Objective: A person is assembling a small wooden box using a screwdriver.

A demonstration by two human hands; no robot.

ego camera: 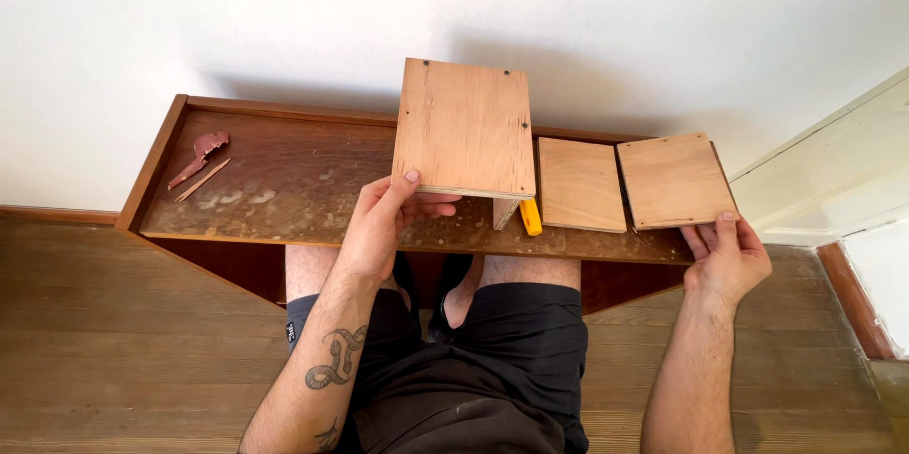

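Wooden box (464, 127) is sitting on the dusty counter (284, 184), the left hand (383, 217) pinching its near edge between thumb and fingers; the right hand (727, 255) is touching a flat plywood panel (674, 179) with loosely spread fingers, beside a second panel (579, 184)

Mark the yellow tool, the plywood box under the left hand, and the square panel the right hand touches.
yellow tool (531, 217), head view, its rounded end.
plywood box (464, 127), head view, middle of its top face.
square panel (675, 179), head view, centre of its face.
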